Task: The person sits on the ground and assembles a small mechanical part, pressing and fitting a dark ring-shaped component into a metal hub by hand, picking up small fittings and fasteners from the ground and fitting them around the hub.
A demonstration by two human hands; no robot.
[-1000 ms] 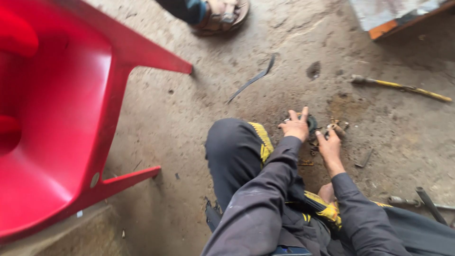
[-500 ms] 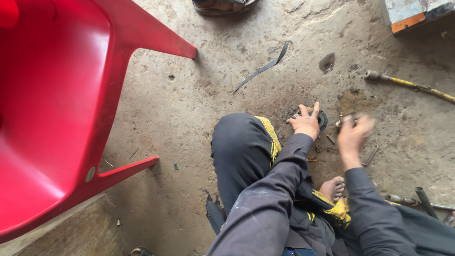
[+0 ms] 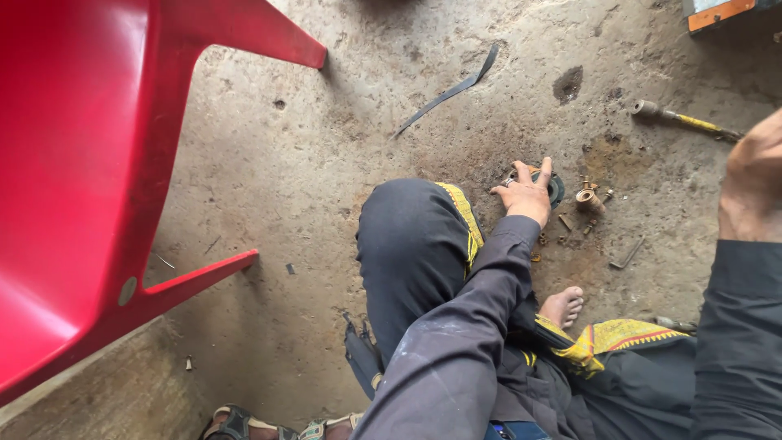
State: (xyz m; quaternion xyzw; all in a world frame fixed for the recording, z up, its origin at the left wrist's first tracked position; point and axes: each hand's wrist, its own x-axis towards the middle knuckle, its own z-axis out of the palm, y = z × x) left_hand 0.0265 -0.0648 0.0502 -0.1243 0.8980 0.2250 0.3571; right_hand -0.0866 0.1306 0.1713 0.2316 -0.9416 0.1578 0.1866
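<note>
My left hand [image 3: 525,195] reaches past my bent knee and lies over a round dark part [image 3: 556,189] on the concrete floor, fingers curled on its rim. My right hand [image 3: 753,179] is raised close to the camera at the right edge; only its back and wrist show, the fingers are out of frame. A brass fitting [image 3: 588,200] and several small bolts lie on the floor just right of my left hand.
A red plastic chair [image 3: 81,163] fills the left side. A black strip [image 3: 448,91] and a yellow-handled tool [image 3: 684,121] lie farther out. A bent rod [image 3: 627,254] is near my bare foot [image 3: 562,305]. A sandal [image 3: 236,424] sits at the bottom edge.
My right hand has lifted off the floor parts and come up toward the camera. The left hand stays on the round part. The view has tilted down and nearer.
</note>
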